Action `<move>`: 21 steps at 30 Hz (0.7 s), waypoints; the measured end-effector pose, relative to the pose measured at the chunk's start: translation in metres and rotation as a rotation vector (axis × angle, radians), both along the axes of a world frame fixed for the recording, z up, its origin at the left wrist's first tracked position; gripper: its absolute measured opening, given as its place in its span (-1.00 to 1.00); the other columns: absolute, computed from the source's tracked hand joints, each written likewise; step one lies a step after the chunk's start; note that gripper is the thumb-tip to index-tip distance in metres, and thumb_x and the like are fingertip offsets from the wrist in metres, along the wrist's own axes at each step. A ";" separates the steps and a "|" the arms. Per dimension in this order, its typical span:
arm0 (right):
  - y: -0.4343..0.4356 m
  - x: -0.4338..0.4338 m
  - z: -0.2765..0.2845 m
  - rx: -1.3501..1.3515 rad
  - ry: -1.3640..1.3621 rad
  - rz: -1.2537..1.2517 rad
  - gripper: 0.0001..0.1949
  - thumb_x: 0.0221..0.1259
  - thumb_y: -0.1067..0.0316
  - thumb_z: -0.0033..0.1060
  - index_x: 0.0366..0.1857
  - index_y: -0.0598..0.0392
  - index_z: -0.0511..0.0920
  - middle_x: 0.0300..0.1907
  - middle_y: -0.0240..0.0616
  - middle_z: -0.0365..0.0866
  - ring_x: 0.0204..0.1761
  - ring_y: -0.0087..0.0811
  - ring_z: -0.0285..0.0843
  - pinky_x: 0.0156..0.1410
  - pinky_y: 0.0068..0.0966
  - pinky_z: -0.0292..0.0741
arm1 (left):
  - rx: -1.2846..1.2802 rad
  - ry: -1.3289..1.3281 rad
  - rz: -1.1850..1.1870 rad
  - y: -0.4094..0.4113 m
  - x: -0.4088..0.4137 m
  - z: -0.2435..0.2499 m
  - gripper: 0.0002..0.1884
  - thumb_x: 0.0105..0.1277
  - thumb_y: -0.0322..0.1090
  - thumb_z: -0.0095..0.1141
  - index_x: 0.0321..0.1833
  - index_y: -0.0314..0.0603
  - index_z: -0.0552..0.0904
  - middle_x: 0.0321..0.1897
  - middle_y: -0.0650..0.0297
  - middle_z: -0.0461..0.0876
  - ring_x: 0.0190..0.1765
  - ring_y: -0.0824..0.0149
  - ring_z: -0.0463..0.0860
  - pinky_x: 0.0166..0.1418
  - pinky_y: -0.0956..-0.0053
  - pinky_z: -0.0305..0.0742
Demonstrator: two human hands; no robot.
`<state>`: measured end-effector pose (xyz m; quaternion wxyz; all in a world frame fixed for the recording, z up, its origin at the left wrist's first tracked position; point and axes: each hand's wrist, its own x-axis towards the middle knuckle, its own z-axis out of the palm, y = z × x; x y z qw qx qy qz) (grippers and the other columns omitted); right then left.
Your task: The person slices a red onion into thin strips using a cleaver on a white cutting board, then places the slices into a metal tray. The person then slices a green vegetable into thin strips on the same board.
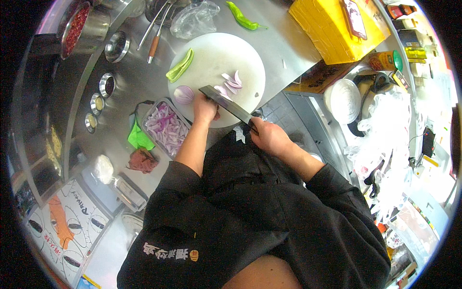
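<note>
My right hand (pixel 269 135) grips the handle of a kitchen cleaver (pixel 231 105). Its blade slants across a round white cutting board (pixel 213 47). My left hand (pixel 205 107) is curled at the blade's near side, over the board; whatever lies under its fingers is hidden. Close by its left sits a piece of red onion (pixel 184 94). Cut onion slices (pixel 232 83) lie beyond the blade, some right beside it. A hollow green pepper half (pixel 180 65) rests at the board's left. Beside my left forearm, a rectangular container (pixel 166 126) holds many sliced onion pieces.
A whole green pepper (pixel 242 17) and a clear plastic bag (pixel 195 20) lie behind the board. A yellow box (pixel 335 32) with a phone (pixel 354 18) on it stands far right. Small metal bowls (pixel 107 85) line the left. A brown cloth (pixel 142 160) lies nearer me.
</note>
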<state>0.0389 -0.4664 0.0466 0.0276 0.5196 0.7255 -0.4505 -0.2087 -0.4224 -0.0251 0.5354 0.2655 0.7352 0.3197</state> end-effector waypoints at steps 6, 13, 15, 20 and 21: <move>0.002 -0.001 0.004 -0.023 0.017 0.004 -0.61 0.35 0.22 0.22 0.17 0.17 0.49 -0.16 0.21 0.72 -0.06 0.22 0.70 0.05 0.05 0.62 | 0.000 0.012 -0.004 -0.001 -0.004 -0.006 -0.90 0.38 -0.46 0.13 -0.26 -0.34 0.66 -0.57 0.19 0.62 -0.71 0.24 0.59 -0.69 0.32 0.45; 0.013 -0.009 -0.018 -0.035 0.044 0.004 -0.67 0.36 0.22 0.21 0.05 0.21 0.48 -0.19 0.22 0.73 -0.08 0.26 0.70 0.04 0.09 0.61 | 0.027 0.027 0.008 -0.001 -0.007 -0.008 -0.84 0.35 -0.44 0.17 -0.11 -0.40 0.61 -0.54 0.13 0.63 -0.71 0.25 0.58 -0.69 0.31 0.44; 0.015 -0.010 -0.035 -0.018 0.059 -0.009 -0.70 0.37 0.21 0.20 -0.02 0.22 0.49 -0.19 0.22 0.73 -0.09 0.27 0.70 0.04 0.11 0.61 | 0.007 0.050 -0.004 -0.004 -0.008 -0.007 -0.79 0.33 -0.39 0.18 -0.10 -0.42 0.58 -0.54 0.11 0.63 -0.71 0.25 0.59 -0.69 0.31 0.45; 0.019 -0.008 -0.031 -0.108 0.103 -0.096 -0.60 0.36 0.21 0.25 0.16 0.22 0.54 -0.19 0.16 0.73 -0.06 0.14 0.73 0.07 -0.05 0.62 | -0.051 -0.023 -0.008 -0.011 -0.011 -0.017 -0.65 0.30 -0.29 0.20 -0.03 -0.47 0.50 -0.55 0.11 0.60 -0.68 0.21 0.62 -0.68 0.30 0.49; 0.018 -0.007 -0.027 -0.131 0.133 -0.129 -0.57 0.35 0.22 0.27 0.21 0.23 0.54 -0.21 0.12 0.73 -0.09 0.09 0.75 0.05 -0.10 0.62 | -0.046 -0.043 0.007 -0.011 -0.010 -0.014 -0.71 0.32 -0.31 0.19 -0.08 -0.45 0.51 -0.56 0.13 0.58 -0.69 0.22 0.60 -0.69 0.30 0.46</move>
